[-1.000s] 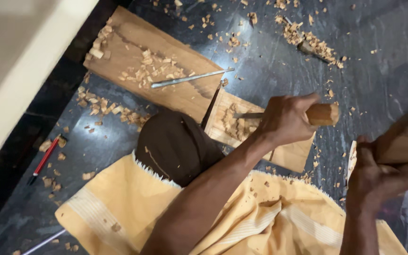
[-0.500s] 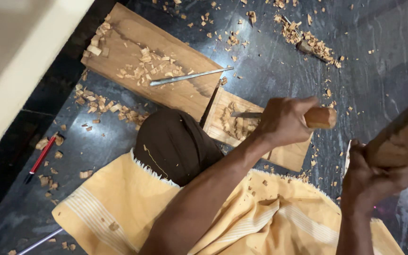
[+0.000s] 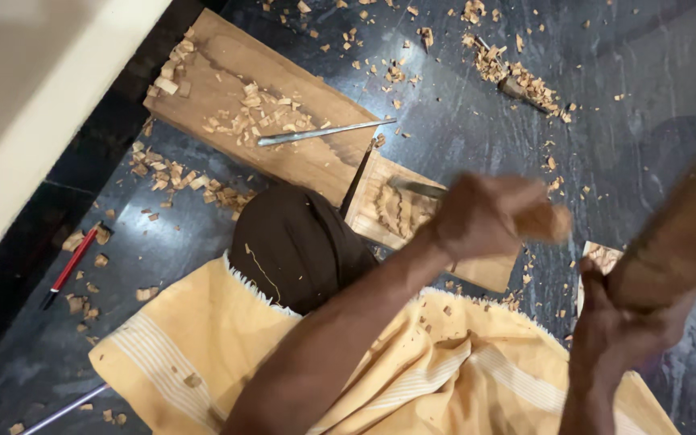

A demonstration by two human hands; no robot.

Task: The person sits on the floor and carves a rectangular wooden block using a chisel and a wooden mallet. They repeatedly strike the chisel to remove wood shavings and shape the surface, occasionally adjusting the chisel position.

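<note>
My left hand (image 3: 485,213) is closed around the wooden handle (image 3: 555,224) of a chisel. Its metal blade (image 3: 416,188) rests on a small carved wood block (image 3: 380,217) lying on the dark floor. My right hand (image 3: 626,322), at the right edge, grips a thick wooden mallet (image 3: 678,234) held up to the right of the chisel handle and apart from it. Both hands and the mallet are motion-blurred. A dark brown cloth-covered knee (image 3: 296,242) sits just left of the block, above a yellow cloth (image 3: 203,346).
A large plank (image 3: 300,161) with shavings and a thin metal tool (image 3: 324,131) lies behind the block. Wood chips litter the floor, and another tool (image 3: 517,87) lies among them at top right. A red pencil (image 3: 72,262), a white ledge (image 3: 34,105) and a metal rod (image 3: 62,411) are at left.
The right hand with the mallet has shifted slightly left and down. Both hands and the mallet are now blurred with movement. The chisel stays on the block.
</note>
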